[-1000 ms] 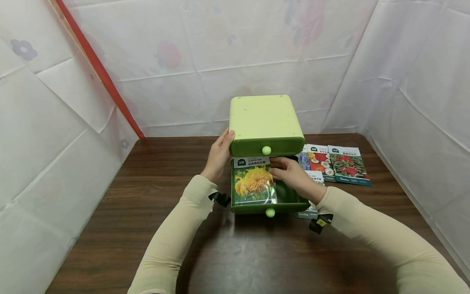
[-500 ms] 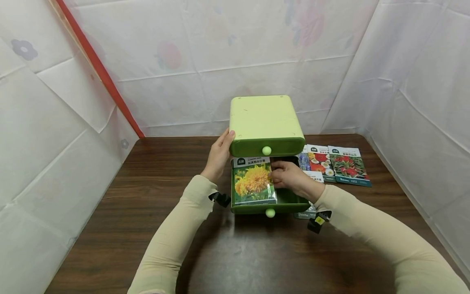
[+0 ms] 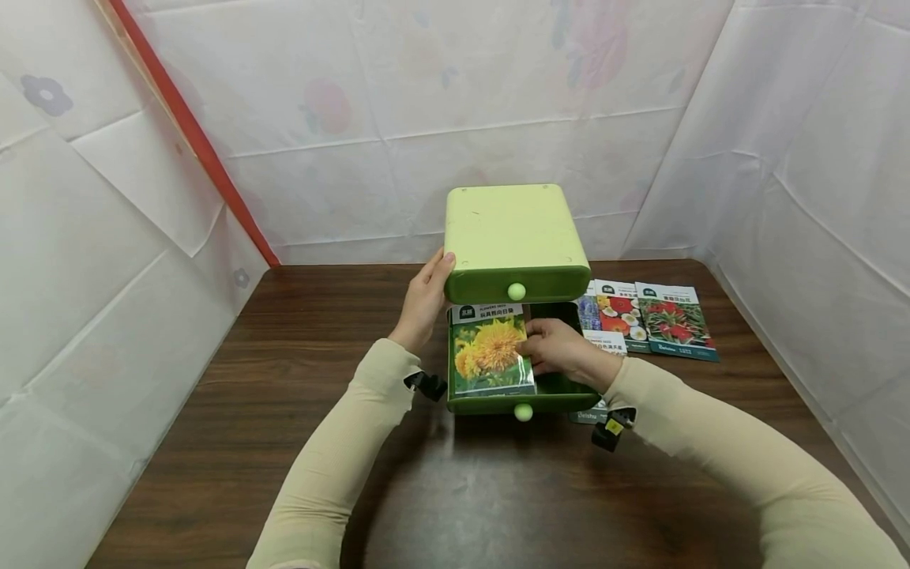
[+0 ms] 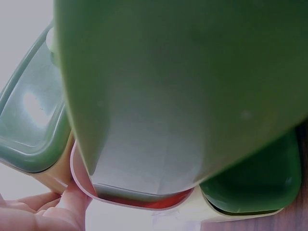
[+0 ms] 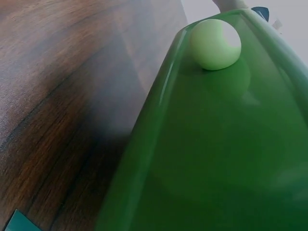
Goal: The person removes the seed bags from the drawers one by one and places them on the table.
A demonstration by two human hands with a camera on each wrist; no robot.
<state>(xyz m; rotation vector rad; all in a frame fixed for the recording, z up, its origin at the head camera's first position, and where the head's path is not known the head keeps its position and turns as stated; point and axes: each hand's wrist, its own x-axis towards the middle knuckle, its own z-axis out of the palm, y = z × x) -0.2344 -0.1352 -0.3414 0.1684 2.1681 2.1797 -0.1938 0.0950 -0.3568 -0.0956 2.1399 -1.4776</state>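
The left hand [image 3: 421, 303] rests on the green box [image 3: 512, 225] at 8 o'clock, with its thumb side by the front corner. Its fingers lie on the side of the box and touch it. The box has a pale top, and the left wrist view shows three drawers, one over the other. The middle drawer [image 3: 483, 405] is pulled out toward 6 o'clock. A yellow packet [image 3: 490, 348] lies flat in that drawer, on its 9 o'clock side, with a big flower facing up.

The right hand [image 3: 565, 349] is inside the drawer, at 3 o'clock from the yellow packet. Its fingers are bent and narrow, and the tips are over the packet's edge. I cannot tell if they pinch it.

At 4 o'clock from the box, more packets lie on the brown table [image 3: 320, 332]: a red one [image 3: 678, 320], a mixed one [image 3: 622, 316] and a blue one [image 3: 588, 310]. A white one [image 3: 606, 340] is at 3 o'clock from the drawer, partly hidden. A pale cloth [image 3: 462, 79] hangs at 12 o'clock.
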